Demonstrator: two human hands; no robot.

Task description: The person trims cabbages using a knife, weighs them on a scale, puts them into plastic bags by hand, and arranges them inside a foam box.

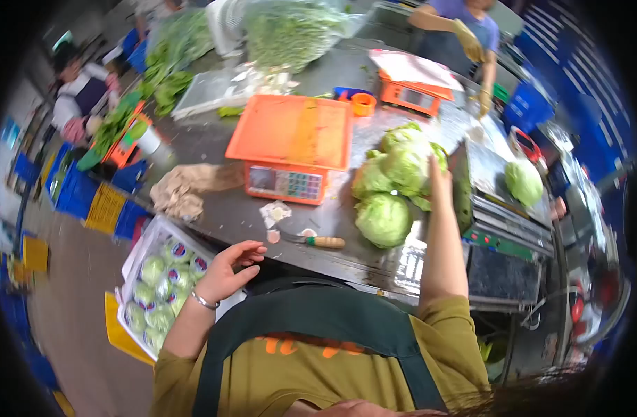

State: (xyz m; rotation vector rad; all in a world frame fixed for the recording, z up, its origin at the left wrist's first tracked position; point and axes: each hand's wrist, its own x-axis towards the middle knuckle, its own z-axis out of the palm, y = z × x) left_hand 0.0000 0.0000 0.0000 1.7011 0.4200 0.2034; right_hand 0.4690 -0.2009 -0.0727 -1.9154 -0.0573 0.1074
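The right grip (438, 170) is touching iceberg lettuces (388, 184) lying just beside it, its closure impossible to tell; the left grip (233, 270), fingers loosely parted, is hovering near a wooden-handled knife (324, 242).

Lettuces (384, 219) sit on the worktop (207, 146), right of a scale (287, 132).
A knife (325, 242) lies in front of it; a second scale (410, 97) is behind the lettuces. Another lettuce (524, 182) is on the machine (502, 242) at the right. A box (136, 249) of vegetables (152, 269) is at the near left.
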